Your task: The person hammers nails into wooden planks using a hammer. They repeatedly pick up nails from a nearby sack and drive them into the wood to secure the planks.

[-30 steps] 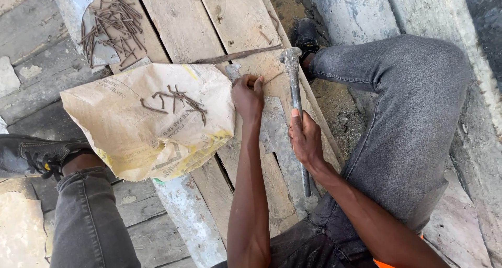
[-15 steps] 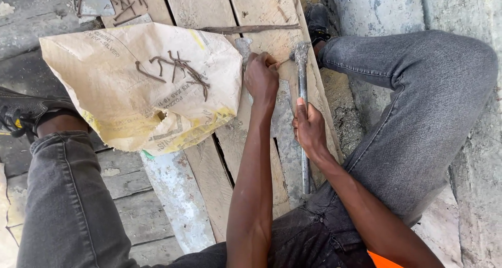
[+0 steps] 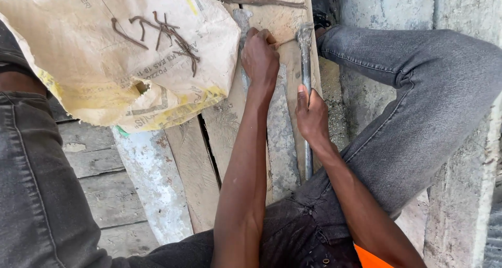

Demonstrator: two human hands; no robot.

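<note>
Two bare hands are working over a row of weathered, cement-streaked wooden planks [image 3: 225, 137] as we are looking down from head height. Our left hand [image 3: 260, 59] is curling tight, its fingertips pinching a thin nail against the pale board, though the nail itself is too small for us to make out clearly. Our right hand [image 3: 312, 116] is wrapping closed around the grey metal shaft of a hammer [image 3: 305, 80], whose head is lying near the left knuckles, just apart from them, close to the pinched spot.

Since a second ago, the left hand is sitting in much the same place on the board, and the right hand is keeping its grip on the shaft; what is changing most is our view, which is dipping lower and closer, so the hammer head and the pinching fingers are now filling the upper middle of the frame. We are judging that the nail is being steadied while the hammer is resting low beside it.

Moving outward, a crumpled tan paper sack [image 3: 120, 59] is lying on the planks to the left, and a small heap of bent rusty nails [image 3: 162, 35] is resting on top of it. A long rusty iron rod [image 3: 251, 0] is lying across the boards above the hands. Grey denim legs are framing both sides.
</note>
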